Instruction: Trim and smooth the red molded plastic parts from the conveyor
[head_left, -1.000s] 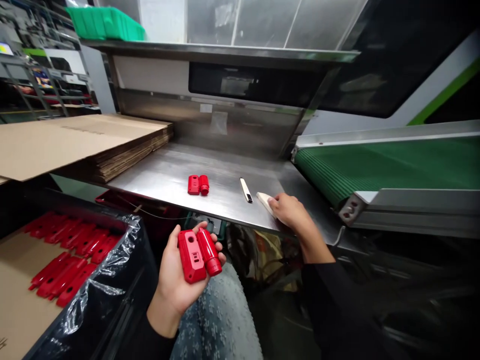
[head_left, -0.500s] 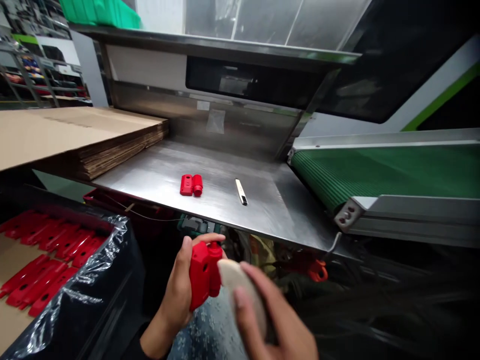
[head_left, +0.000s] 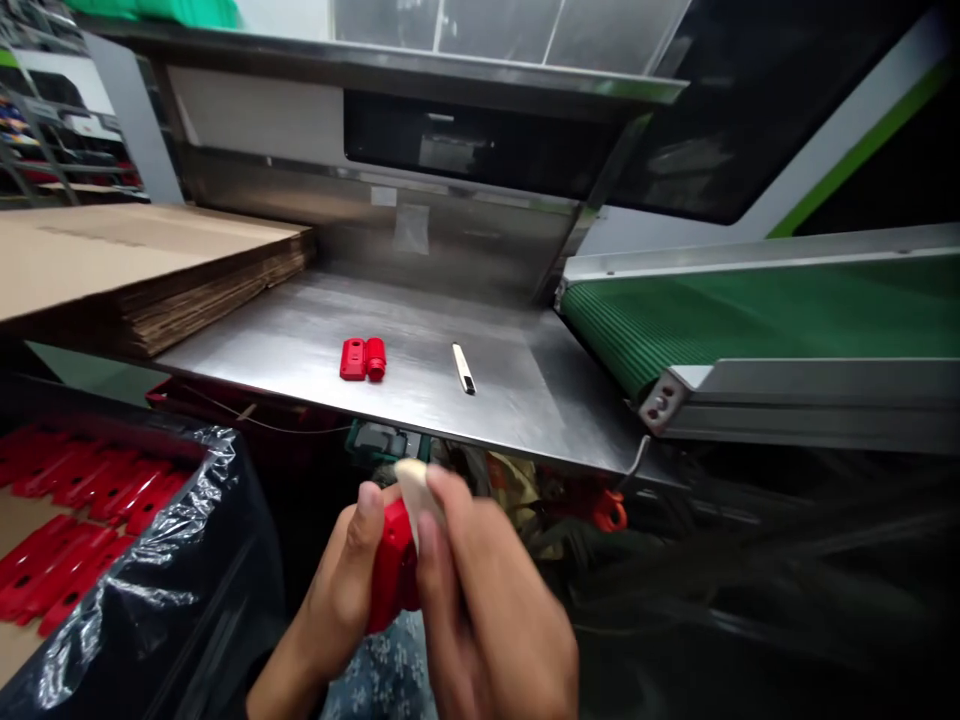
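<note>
Right, I've got the red plastic part [head_left: 391, 570] low in front of me, wrapped in my left hand [head_left: 341, 600], thumb up along its near face and the fingers curled round behind, so that hand is closed on it; the part is below the near edge of the steel table [head_left: 300, 350], over my patterned lap [head_left: 375, 680]. My right hand [head_left: 487, 610] comes in from the right, touching the part, fingers pressed together and pinching a pale cream pad [head_left: 412, 485] whose tip pokes up above my fingertips, flat against the part's right side. Up beyond both hands, on the table, a second red part [head_left: 363, 359] lies on its own, and just right of that a slim white-and-black utility knife [head_left: 463, 367], apart from it. Off to my left hand's side, a bin lined with black plastic film [head_left: 150, 590] holds rows of long red pieces [head_left: 67, 545] on cardboard. Further up on the left, a stack of flat cardboard sheets [head_left: 127, 265] rests on the table's end. Beyond my right hand, a green conveyor belt [head_left: 750, 315] meets the table's right edge
</note>
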